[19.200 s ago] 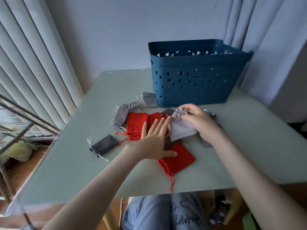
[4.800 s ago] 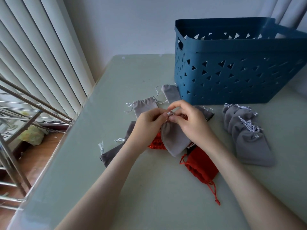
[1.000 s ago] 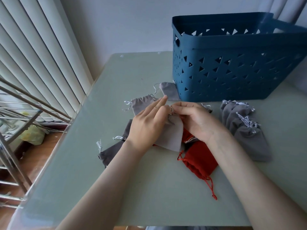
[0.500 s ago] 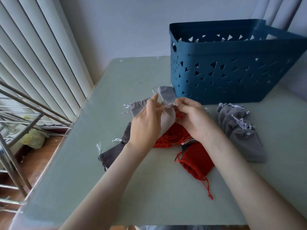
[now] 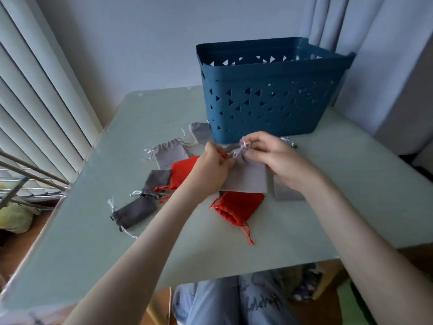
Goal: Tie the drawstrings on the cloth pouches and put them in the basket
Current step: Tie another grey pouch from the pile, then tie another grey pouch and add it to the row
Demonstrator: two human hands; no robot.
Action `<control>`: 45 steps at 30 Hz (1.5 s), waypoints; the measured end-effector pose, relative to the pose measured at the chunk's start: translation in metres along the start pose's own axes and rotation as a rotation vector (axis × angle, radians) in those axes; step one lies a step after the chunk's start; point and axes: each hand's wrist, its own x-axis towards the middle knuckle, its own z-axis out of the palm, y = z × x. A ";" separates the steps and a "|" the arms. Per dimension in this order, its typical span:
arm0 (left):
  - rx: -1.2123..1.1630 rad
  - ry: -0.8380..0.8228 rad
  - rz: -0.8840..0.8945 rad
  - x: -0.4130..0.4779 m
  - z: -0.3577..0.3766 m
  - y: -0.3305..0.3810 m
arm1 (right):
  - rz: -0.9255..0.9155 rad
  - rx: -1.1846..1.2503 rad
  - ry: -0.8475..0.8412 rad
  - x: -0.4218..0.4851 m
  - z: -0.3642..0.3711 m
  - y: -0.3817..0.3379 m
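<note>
– Pouch [image 5: 246, 178]: where is it?
– Light grey, held between both hands over the heap on the table [image 5: 351, 184], in front of the basket [image 5: 269, 97]. Its gathered neck points toward the basket and its flat bottom toward the person.

– And the hands?
– The left hand [image 5: 210, 171] has curled fingers pinching the neck's left side. The right hand [image 5: 274, 160] pinches the silvery drawstring [image 5: 243, 145] at the neck, and the string's loose ends stick up above its fingers.

– Anything in the basket?
– I cannot tell, because its floor is hidden. It is blue plastic with triangular holes and stands at the table's far side.

– What else lies on the table?
– A red pouch [image 5: 236, 207] lies just nearer than the held one, its strings trailing toward the near edge. A second red pouch [image 5: 185, 168] is partly under the left hand. A dark pouch [image 5: 133, 213] lies near the left edge, with another dark pouch [image 5: 157, 181] just behind it. Further back is a pale pouch [image 5: 169, 153], and a grey pouch [image 5: 201, 134] sits just beside the basket's corner. One more grey piece [image 5: 285, 192] shows under the right wrist.

– Surroundings?
– Blinds [image 5: 35, 90] are on the left and a curtain [image 5: 375, 43] on the right. Knees in pale blue trousers [image 5: 234, 301] show below the table's edge.
</note>
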 end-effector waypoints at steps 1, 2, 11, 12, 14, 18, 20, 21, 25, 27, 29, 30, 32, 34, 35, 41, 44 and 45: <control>0.008 -0.053 0.016 -0.003 0.008 0.005 | 0.019 -0.030 -0.007 -0.008 -0.012 0.004; 0.011 -0.111 0.027 -0.005 0.014 0.008 | 0.036 -0.053 -0.014 -0.016 -0.022 0.006; 0.273 -0.241 0.048 -0.005 0.082 0.034 | 0.080 -0.338 0.149 -0.049 -0.066 0.043; 0.334 -0.243 0.030 -0.005 0.088 0.037 | 0.072 -0.410 0.179 -0.050 -0.066 0.049; 0.422 -0.262 0.010 -0.002 0.096 0.038 | 0.021 -0.547 0.252 -0.050 -0.064 0.058; 0.445 -0.274 0.028 0.000 0.095 0.044 | 0.010 -0.681 0.339 -0.048 -0.056 0.049; 0.454 -0.265 0.079 -0.003 0.085 0.045 | -0.009 -0.705 0.319 -0.047 -0.050 0.040; 0.466 -0.250 0.106 -0.002 0.079 0.044 | -0.028 -0.705 0.321 -0.044 -0.046 0.036; 0.518 -0.174 0.118 0.012 0.052 0.019 | -0.094 -0.716 0.284 -0.027 -0.027 0.024; 0.532 -0.118 0.083 0.017 0.031 0.003 | -0.104 -0.784 0.246 -0.014 -0.012 0.019; 0.545 -0.024 0.063 0.019 0.009 -0.012 | -0.125 -0.911 0.265 -0.001 0.004 0.016; 0.532 0.027 0.039 0.019 -0.002 -0.021 | -0.148 -0.975 0.278 0.005 0.014 0.014; 0.499 0.103 -0.036 0.024 -0.021 -0.046 | -0.193 -1.021 0.251 0.020 0.035 0.008; 0.472 0.148 -0.132 0.030 -0.038 -0.068 | -0.199 -0.959 0.152 0.036 0.055 0.002; 0.477 0.153 -0.180 0.032 -0.046 -0.077 | -0.194 -0.922 0.099 0.045 0.066 0.001; 0.167 0.183 -0.479 0.057 -0.069 -0.116 | -0.045 -0.787 -0.142 0.088 0.109 0.003; 0.029 0.195 -0.506 0.065 -0.071 -0.121 | 0.051 -0.869 -0.186 0.103 0.122 0.012; -0.002 0.191 -0.506 0.066 -0.072 -0.120 | 0.064 -0.882 -0.180 0.107 0.125 0.015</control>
